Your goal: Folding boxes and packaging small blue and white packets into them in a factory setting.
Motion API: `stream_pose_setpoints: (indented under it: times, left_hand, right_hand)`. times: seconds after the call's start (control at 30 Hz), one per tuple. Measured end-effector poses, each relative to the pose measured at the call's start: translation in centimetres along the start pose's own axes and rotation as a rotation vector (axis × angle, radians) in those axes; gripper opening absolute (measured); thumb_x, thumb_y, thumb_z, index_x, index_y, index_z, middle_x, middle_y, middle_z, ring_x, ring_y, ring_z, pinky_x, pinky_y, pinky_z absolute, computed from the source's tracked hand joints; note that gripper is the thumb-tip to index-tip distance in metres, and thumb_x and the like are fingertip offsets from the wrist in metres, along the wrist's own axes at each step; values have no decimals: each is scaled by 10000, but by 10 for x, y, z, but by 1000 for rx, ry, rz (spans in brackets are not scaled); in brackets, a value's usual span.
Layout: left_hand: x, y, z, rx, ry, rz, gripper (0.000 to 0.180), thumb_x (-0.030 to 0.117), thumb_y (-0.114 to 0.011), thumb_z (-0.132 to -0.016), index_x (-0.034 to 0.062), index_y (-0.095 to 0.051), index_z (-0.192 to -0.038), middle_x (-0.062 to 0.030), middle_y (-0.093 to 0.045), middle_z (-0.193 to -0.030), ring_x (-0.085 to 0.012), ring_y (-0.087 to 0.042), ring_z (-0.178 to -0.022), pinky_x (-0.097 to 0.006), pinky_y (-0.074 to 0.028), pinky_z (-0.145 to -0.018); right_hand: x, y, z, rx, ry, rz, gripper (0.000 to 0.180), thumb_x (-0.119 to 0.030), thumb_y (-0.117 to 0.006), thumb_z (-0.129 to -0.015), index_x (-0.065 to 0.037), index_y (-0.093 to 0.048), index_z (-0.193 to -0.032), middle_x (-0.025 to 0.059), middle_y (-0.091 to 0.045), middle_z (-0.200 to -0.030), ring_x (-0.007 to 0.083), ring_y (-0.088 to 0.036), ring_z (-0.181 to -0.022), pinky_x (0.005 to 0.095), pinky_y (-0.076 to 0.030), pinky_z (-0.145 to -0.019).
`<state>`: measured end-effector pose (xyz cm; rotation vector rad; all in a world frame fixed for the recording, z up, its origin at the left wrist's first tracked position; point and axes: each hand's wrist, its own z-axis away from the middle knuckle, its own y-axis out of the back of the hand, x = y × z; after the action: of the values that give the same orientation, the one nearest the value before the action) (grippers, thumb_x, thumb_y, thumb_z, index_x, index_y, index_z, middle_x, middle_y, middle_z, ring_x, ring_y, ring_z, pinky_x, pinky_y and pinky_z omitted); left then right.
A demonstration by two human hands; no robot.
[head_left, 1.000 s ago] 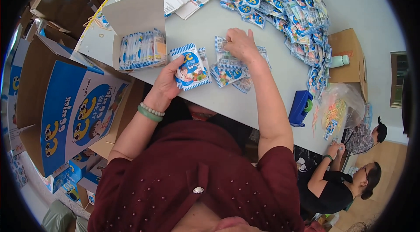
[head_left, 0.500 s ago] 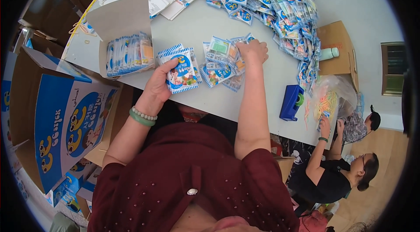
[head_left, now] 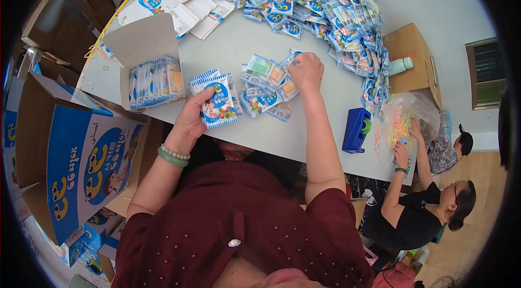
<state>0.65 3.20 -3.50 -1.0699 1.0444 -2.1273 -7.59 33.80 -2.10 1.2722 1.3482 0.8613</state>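
Note:
My left hand (head_left: 191, 117) grips a stack of blue-and-white snack packets (head_left: 216, 99) just above the near edge of the white table (head_left: 304, 136). My right hand (head_left: 305, 70) rests on a small loose cluster of the same packets (head_left: 266, 90) spread flat in front of me, fingers curled over the far ones. A small open white carton (head_left: 149, 65) stands to the left of my left hand, with several packets standing upright inside it.
A big heap of packets (head_left: 325, 5) covers the far side of the table. A blue tape dispenser (head_left: 355, 130) stands at the right edge. A large blue printed box (head_left: 81, 163) sits at my left. Two other people crouch at the lower right, one holding a plastic bag (head_left: 404, 119).
My right hand has stayed on the loose cluster while gathering packets. The left hand keeps its stack. The view has shifted slightly, so the table appears lower and closer.

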Motion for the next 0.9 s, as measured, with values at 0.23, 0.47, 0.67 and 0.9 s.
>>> stream_pose_setpoints:
  times: [0.23, 0.47, 0.67, 0.9]
  left_hand:
    - [1, -2, 1, 29, 15, -25, 305, 153, -606, -903, -19, -569, -1152, -133, -664, -1079, -240, -678, -944, -397, -578, -823]
    - [-4, -1, -5, -2, -3, -42, 275, 130, -614, -894, -8, -576, -1129, -141, -667, -1065, -252, -680, -936, -416, -575, -828]
    - [-5, -30, 1, 109, -100, -207, 284, 91, -633, -874, -7, -572, -1134, -121, -667, -1055, -231, -681, -902, -374, -578, -792]
    - [-16, -50, 8, 15, -72, 6, 325, 162, -665, -869, 27, -573, -1150, -94, -663, -1058, -204, -663, -923, -338, -546, -822]
  right_hand:
    - [44, 16, -49, -165, 52, -244, 360, -259, -696, -668, -24, -621, -931, 155, -641, -959, 343, -603, -900, 445, -474, -822]
    - [66, 14, -38, -215, -231, -25, 480, -327, -707, -667, -43, -603, -1039, 183, -648, -1060, 338, -617, -999, 432, -479, -847]
    - [-4, 64, 37, -78, -241, -969, 385, -175, -720, -726, -24, -572, -1048, 86, -654, -966, 157, -624, -845, 301, -499, -741]
    - [-131, 10, 106, -305, -146, -999, 485, -263, -745, -731, 37, -491, -1016, 230, -566, -1057, 381, -578, -999, 433, -471, -825]
